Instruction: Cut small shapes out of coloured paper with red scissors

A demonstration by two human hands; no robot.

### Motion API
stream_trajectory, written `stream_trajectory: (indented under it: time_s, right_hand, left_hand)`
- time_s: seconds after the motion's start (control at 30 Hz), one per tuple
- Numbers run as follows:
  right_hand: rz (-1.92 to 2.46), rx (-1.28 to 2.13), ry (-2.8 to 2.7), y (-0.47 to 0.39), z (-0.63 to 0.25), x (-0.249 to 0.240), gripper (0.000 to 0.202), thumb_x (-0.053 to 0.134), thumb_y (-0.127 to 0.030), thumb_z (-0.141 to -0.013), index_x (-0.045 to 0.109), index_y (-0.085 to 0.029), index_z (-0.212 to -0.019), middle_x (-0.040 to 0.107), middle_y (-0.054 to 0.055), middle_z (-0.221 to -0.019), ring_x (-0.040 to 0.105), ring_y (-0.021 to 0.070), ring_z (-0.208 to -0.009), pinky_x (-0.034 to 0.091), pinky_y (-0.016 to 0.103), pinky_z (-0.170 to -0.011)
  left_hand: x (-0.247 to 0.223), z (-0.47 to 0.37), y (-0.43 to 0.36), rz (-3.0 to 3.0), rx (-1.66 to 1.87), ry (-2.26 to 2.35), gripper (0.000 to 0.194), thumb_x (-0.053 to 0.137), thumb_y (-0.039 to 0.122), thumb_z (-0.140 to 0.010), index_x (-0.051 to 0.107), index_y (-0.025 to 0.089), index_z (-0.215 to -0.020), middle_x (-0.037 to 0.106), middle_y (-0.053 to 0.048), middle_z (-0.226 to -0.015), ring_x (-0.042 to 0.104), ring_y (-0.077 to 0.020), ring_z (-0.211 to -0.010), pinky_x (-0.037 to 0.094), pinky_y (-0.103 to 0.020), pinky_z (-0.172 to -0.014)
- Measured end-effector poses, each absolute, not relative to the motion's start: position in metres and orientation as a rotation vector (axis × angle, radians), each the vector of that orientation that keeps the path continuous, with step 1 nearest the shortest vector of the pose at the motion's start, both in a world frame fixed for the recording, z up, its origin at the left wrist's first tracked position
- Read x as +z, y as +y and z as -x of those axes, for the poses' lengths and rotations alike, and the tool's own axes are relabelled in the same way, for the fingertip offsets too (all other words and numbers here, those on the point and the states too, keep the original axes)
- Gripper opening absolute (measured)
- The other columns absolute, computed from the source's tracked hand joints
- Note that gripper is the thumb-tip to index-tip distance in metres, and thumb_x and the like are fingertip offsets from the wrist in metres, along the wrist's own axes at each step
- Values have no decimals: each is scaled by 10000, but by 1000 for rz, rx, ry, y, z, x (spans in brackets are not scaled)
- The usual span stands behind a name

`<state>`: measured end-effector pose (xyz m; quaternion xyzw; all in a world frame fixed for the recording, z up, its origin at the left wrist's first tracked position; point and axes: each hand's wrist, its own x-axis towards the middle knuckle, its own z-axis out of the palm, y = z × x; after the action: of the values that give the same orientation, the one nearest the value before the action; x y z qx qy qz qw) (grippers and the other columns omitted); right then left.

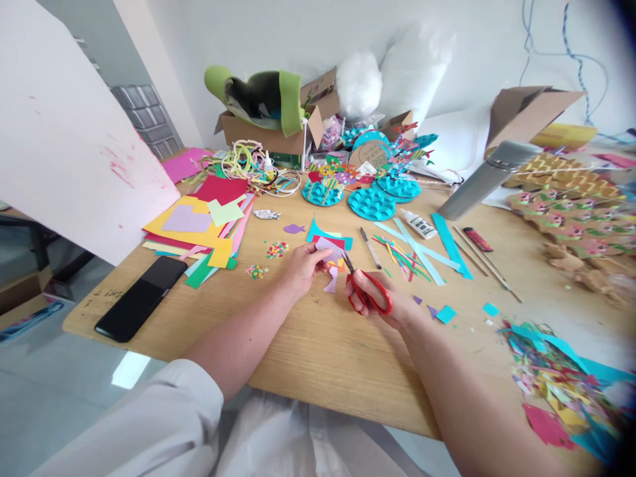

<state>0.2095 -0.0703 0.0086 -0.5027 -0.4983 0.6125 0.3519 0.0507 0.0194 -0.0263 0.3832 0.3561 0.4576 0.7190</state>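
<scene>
My left hand (304, 268) pinches a small piece of lilac paper (330, 248) above the wooden table. In my right hand (370, 291) is a pair of red-handled scissors (383, 298), my fingers through the loops and the blades at the paper's right edge. Whether the blades are parted is too small to tell. Beneath the paper lie teal and red paper pieces, and a lilac offcut (330, 281) hangs or lies just below. Farther back rests a purple paper fish (294, 228), near little piles of coloured paper dots (277, 249).
Stacked coloured paper (199, 228) and a black phone (142, 298) lie at left. Blue egg-tray discs (371, 204) stand at the back. To the right are a glue bottle (420, 224), a pen (370, 247), a grey flask (484, 179) and a heap of paper scraps (556, 377).
</scene>
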Motion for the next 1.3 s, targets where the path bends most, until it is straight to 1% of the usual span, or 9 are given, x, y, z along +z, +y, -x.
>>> stream_trajectory:
  time_s: [0.1, 0.4, 0.6, 0.77, 0.97, 1.17, 1.3]
  right_hand:
    - [1320, 1583, -1282, -70, -209, 8, 535, 596, -672, -797, 632, -145, -716, 563, 0, -494, 467, 82, -396, 307, 208, -399]
    - [1339, 1603, -1259, -69, -208, 9, 559, 607, -698, -767, 642, -143, -712, 561, 1, -480, 455, 83, -384, 307, 212, -402]
    - [1351, 1632, -1276, -68, -209, 8, 572, 600, -707, -767, 631, -141, -689, 569, 9, -493, 462, 82, -399, 322, 213, -420]
    - [1346, 1629, -1270, -69, -209, 9, 568, 600, -708, -764, 640, -145, -705, 562, 2, -489, 456, 83, -397, 318, 215, -419]
    - [1331, 1627, -1277, -70, -208, 9, 554, 588, -701, -780, 645, -153, -721, 558, 0, -491, 449, 91, -397, 313, 225, -412]
    - [1346, 1646, -1257, -69, -209, 9, 560, 591, -699, -781, 629, -147, -695, 560, 1, -489, 454, 83, -399, 313, 217, -419]
    - [1329, 1653, -1227, -70, -208, 7, 545, 617, -681, -774, 627, -141, -697, 539, -11, -456, 426, 74, -371, 301, 217, -414]
  left_hand:
    - [-25, -51, 18, -864, 986, 770, 244, 775, 280, -608, 624, 121, -714, 596, 6, -613, 505, -70, -502, 377, -221, -518]
    - [-20, -52, 15, -838, 945, 738, 194, 752, 235, -625, 642, 113, -728, 646, -27, -686, 519, -63, -501, 379, -217, -516]
    - [-20, -52, 15, -801, 953, 730, 214, 764, 246, -608, 625, 112, -699, 625, -20, -667, 522, -67, -520, 390, -218, -522]
    - [-18, -53, 15, -775, 938, 738, 215, 772, 219, -579, 630, 116, -704, 626, -15, -672, 523, -68, -540, 397, -211, -530]
    - [-17, -53, 13, -799, 891, 718, 193, 752, 223, -601, 607, 117, -669, 610, -14, -633, 498, -60, -489, 360, -206, -491]
    - [-16, -53, 13, -772, 864, 691, 174, 745, 193, -586, 610, 116, -664, 586, -2, -608, 486, -57, -496, 353, -197, -483]
    - [-17, -52, 13, -776, 859, 671, 189, 746, 203, -588, 583, 122, -639, 562, 8, -582, 469, -52, -482, 328, -194, -465]
